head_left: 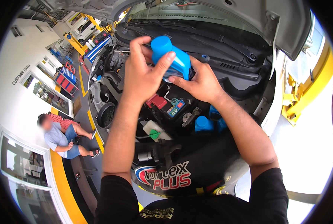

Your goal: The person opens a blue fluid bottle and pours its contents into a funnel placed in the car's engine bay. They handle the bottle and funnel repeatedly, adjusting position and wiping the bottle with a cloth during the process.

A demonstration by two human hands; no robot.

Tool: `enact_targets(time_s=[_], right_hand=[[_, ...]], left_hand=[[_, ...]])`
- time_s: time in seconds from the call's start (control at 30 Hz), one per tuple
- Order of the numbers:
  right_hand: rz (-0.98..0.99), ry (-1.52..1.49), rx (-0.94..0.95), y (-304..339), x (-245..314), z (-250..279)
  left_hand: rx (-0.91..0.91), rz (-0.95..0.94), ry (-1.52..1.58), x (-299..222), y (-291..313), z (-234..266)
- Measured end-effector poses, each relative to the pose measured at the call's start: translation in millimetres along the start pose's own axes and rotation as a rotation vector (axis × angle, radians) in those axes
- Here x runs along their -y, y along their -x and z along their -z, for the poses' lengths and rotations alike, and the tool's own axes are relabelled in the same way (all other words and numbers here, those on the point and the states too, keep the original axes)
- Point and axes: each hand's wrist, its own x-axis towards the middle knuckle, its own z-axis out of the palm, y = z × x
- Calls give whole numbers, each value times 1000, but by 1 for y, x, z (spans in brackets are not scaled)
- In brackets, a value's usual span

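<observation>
A blue plastic bottle with a round blue cap is tilted over the engine bay, between my two hands. My right hand is closed round its lower body, thumb across the near face. At the cap end, my left hand has its index finger at the cap's side and its thumb just below, curled round it. The cap sits on the bottle. Below my hands are a car battery and a red terminal cover. More blue bottles stand near my right forearm.
A black fender cover drapes the car's front. Beside it is a white reservoir with a green cap. The raised hood hangs above. A yellow lift post stands right. Left, a person sits near a red-and-blue tool cart.
</observation>
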Motion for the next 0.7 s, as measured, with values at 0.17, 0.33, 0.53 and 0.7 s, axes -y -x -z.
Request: enact_targets(time_s=[0.17, 0.33, 0.53, 0.7], right_hand=[[150, -43, 112, -5, -23, 1], [261, 58, -33, -2, -13, 4], [-60, 632, -30, -9, -3, 10], [-63, 722, 13, -9, -12, 11]], left_hand=[[296, -788, -598, -17, -44, 25], [501, -1111, -801, -28, -65, 1], [581, -380, -1091, -41, -60, -39], [643, 112, -1133, -38, -67, -60]])
